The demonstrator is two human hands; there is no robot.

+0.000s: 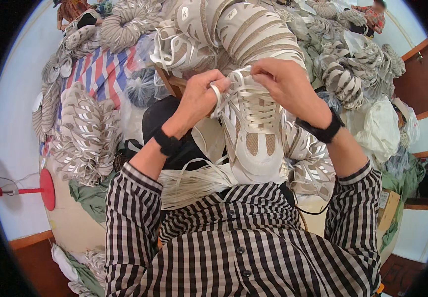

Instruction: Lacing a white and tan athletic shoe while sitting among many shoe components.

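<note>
In front of my chest a beige and white sneaker upper [255,136] lies with its toe toward me. Cream shoelace [258,110] crosses its front in several rows. My left hand [205,94] is closed at the upper's far left side, with a loop of lace around its fingers. At the far right, by the tongue and top eyelets, my right hand [284,85] is closed with its fingers pinched together; its fingertips partly hide what they grip. A bundle of loose cream laces [191,187] rests across my lap, just left of the toe.
Stacked shoe uppers [261,37] rise directly beyond my hands. More piles of uppers stand left [86,133] and right [340,74]. A white plastic bag [375,128] sits at right, a red round-based stand [48,189] at left. Two other people appear at the far edge.
</note>
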